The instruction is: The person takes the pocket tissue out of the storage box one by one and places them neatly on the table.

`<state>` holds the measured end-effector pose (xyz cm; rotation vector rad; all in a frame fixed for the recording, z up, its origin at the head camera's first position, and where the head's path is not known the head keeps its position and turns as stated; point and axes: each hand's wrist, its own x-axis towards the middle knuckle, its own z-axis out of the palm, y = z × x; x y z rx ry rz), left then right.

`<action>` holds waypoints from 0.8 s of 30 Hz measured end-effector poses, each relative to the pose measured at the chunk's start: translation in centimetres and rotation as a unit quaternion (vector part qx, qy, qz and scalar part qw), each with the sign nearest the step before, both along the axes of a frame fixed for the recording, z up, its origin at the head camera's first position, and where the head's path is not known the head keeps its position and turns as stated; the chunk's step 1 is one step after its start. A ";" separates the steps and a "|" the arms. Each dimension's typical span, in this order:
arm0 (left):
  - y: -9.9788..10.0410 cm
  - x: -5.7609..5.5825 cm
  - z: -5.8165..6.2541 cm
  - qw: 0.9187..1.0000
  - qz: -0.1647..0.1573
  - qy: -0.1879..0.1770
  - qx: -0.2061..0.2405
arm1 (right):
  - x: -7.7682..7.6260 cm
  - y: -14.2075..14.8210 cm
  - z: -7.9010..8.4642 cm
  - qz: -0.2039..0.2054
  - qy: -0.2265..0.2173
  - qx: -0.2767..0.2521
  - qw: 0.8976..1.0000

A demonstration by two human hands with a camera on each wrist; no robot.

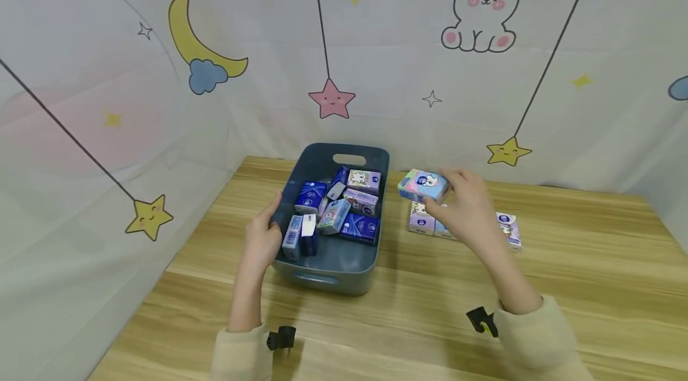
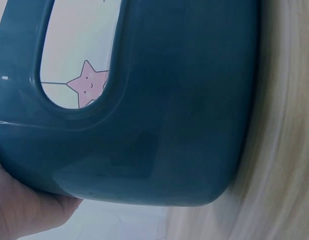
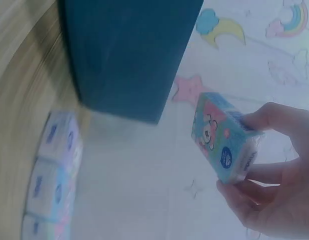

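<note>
My right hand (image 1: pixel 470 211) pinches a small blue tissue pack (image 1: pixel 423 185) with a cartoon print between thumb and fingers. The pack is held up just right of a dark blue-grey plastic basket (image 1: pixel 333 254); in the right wrist view the pack (image 3: pixel 222 140) shows its printed face and one end. My left hand (image 1: pixel 263 237) holds the basket's left side at the rim; its other fingers are partly hidden by the wall. Inside the basket lie several tissue packs, among them a dark blue pack (image 1: pixel 360 228) and a purple pack (image 1: pixel 364 180), jumbled at different angles.
Below and behind my right hand, a row of tissue packs (image 1: pixel 421 220) lies on the wooden table (image 1: pixel 580 273), partly covered by the hand. One purple-and-white pack (image 1: pixel 508 230) shows at its right end. A printed curtain (image 1: pixel 398 130) hangs along the table's back and left edges.
</note>
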<state>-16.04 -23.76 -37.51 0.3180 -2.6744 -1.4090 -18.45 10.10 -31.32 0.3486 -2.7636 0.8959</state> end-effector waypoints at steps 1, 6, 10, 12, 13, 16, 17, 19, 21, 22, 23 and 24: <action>0.0 0.0 0.1 1.000 0.000 0.001 0.002 | 0.1 0.7 -0.2 -0.012 -0.001 -0.004 1.000; 0.0 0.0 0.1 1.000 0.001 0.002 -0.001 | 0.2 4.3 -1.5 -0.068 -0.014 -0.019 0.997; 0.0 0.0 0.1 1.000 0.002 0.003 -0.006 | 0.3 7.0 -2.8 -0.110 -0.028 -0.025 0.993; 0.0 0.0 0.1 1.000 0.002 0.004 -0.010 | 0.4 8.3 -3.4 -0.128 -0.039 -0.026 0.991; 0.0 0.0 0.0 1.000 0.002 0.004 -0.010 | 0.4 9.0 -3.7 -0.136 -0.044 -0.026 0.989; 0.0 0.0 0.0 1.000 0.000 0.006 -0.010 | 0.6 11.0 -4.4 -0.165 -0.060 -0.027 0.984; 0.0 0.0 0.0 1.000 0.000 0.006 -0.010 | 0.7 11.6 -4.6 -0.173 -0.064 -0.031 0.982; 0.0 0.0 0.0 1.000 -0.001 0.008 -0.008 | 0.9 12.8 -5.1 -0.190 -0.071 -0.037 0.979; 0.0 0.1 -0.1 1.000 0.001 0.008 -0.008 | 1.1 13.7 -5.6 -0.207 -0.077 -0.045 0.974; 0.0 0.1 -0.1 1.000 0.001 0.008 -0.008 | 1.2 14.0 -5.8 -0.215 -0.082 -0.050 0.972; 0.0 0.1 0.0 1.000 0.002 0.008 -0.007 | 1.2 14.3 -6.0 -0.222 -0.088 -0.054 0.970; 0.0 0.1 -0.1 1.000 0.003 0.008 -0.006 | 1.2 14.6 -6.3 -0.229 -0.094 -0.058 0.967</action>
